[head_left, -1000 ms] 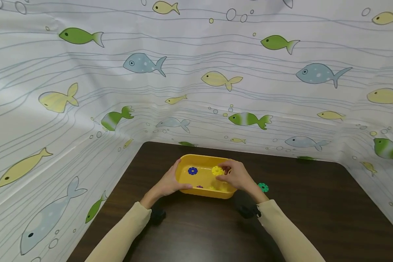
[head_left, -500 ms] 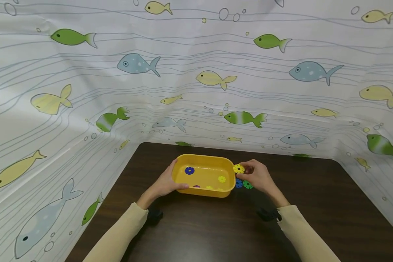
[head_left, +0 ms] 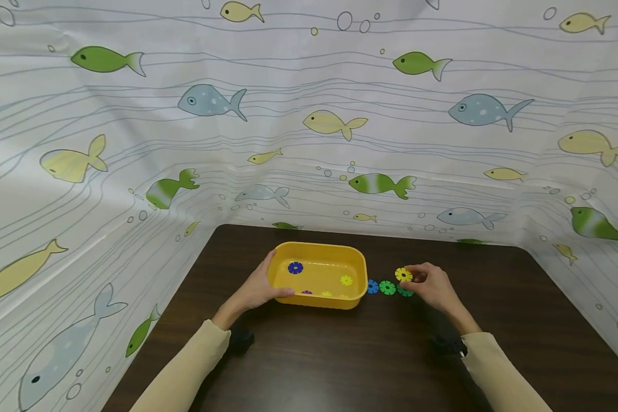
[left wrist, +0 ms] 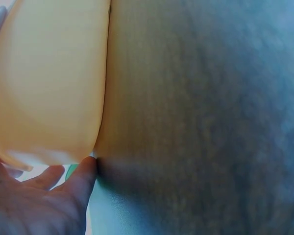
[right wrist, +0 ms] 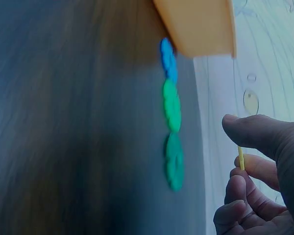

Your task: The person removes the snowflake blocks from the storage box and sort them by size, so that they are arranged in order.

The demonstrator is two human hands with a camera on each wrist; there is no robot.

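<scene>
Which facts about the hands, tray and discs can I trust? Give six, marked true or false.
1. The left hand grips a yellow rectangular plastic tray. True.
2. The right hand pinches a yellow flower-shaped plastic disc. True.
3. This pinched disc rests inside the tray. False: it is held outside.
4. A blue flower-shaped plastic disc, a bright green one and a dark green one form a row. True.
5. The blue disc is farthest from the tray. False: nearest.
6. The tray holds nothing. False: a dark blue flower-shaped plastic disc lies inside.
</scene>
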